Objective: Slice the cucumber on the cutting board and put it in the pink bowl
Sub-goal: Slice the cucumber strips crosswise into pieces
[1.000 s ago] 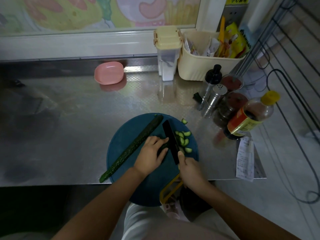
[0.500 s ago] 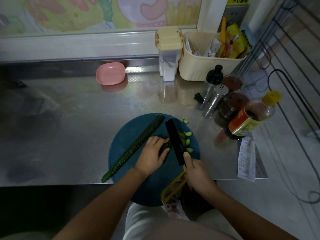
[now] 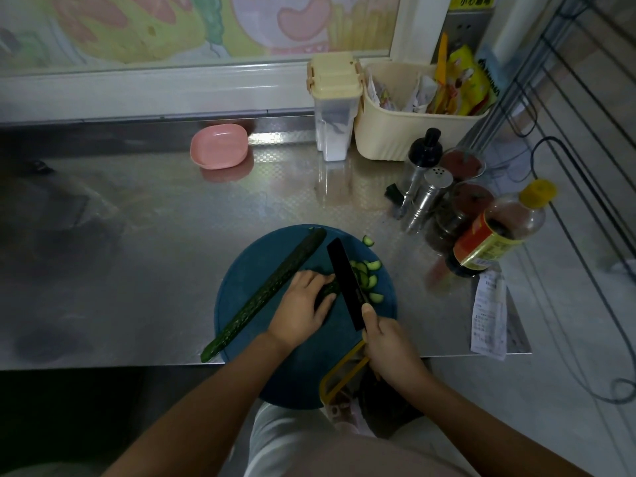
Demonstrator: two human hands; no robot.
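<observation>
On the blue cutting board [image 3: 247, 294], near the counter's front edge: slicing step in progress. By my est. task is under halfway.

1. L hand [image 3: 303, 311]: fingers curled over a short cucumber piece [image 3: 326, 291], pinning it to the board. Fingertips sit just beside the blade.
2. R hand [image 3: 389, 342]: wrapped round handle of the knife [image 3: 346, 284], one digit extended up toward blade heel. Black blade lies across the piece's cut end, tip pointing away from the person. Whether the edge touches the board: cannot tell.
3. Finished slices [image 3: 369, 282]: small pile of half-rounds on the board, right of blade, touching or nearly so. One stray slice [image 3: 368, 241] lies at the board's far rim.
4. Uncut long cucumber half [image 3: 265, 292]: lies diagonally on the board's left part, near end overhanging the rim above the steel counter [image 3: 137, 235].
5. Target pink bowl [image 3: 220, 146]: at back of counter, well apart from the board. No slices seen in it.

Next move, est.: complete the stroke, shift L fingertips back along the piece, repeat. Req.: tips tucked clear of blade, since the remaining stub is short and mostly hidden under the hand. Long half needs same treatment afterwards. Transfer comes last: either bring bowl nearer or carry slices across.
</observation>
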